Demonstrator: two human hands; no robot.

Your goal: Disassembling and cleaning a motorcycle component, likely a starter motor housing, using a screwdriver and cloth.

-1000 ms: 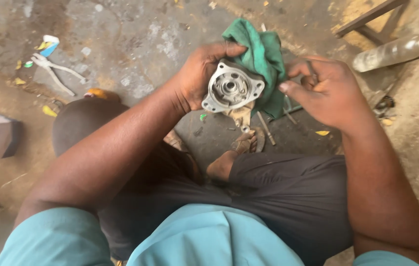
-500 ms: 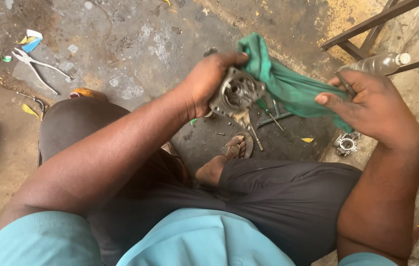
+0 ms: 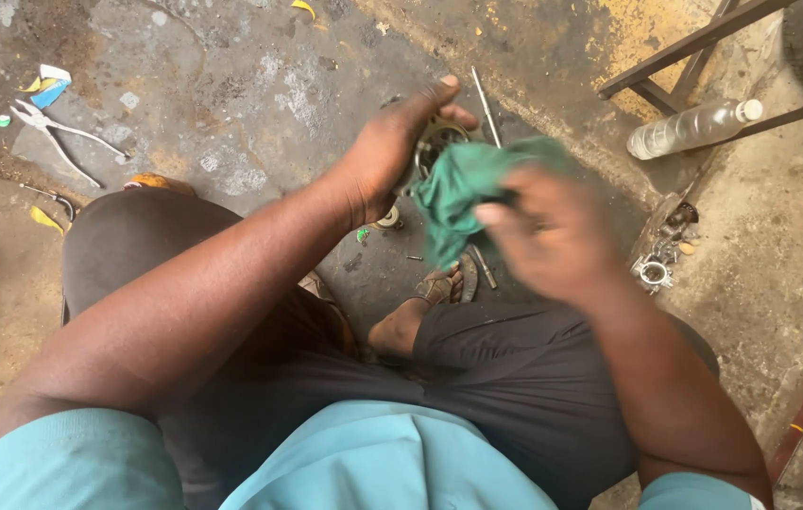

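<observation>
Metal housing [image 3: 435,142] sits gripped in left hand [image 3: 387,151] above the floor [image 3: 231,85], steadied for wiping, while blurred right hand [image 3: 548,231] pinches green rag [image 3: 458,189] against it.

The pliers [image 3: 61,137] lie on the floor to the left, the plastic bottle [image 3: 694,127] to the right, small metal parts [image 3: 658,264] below it.

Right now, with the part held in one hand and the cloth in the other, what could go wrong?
1. The left hand grips the round metal part above bare concrete; a slip might drop it.
2. The green cloth in the blurred right hand could snag on the part.
3. Small loose parts lie beside the sandalled foot and could get kicked.
</observation>
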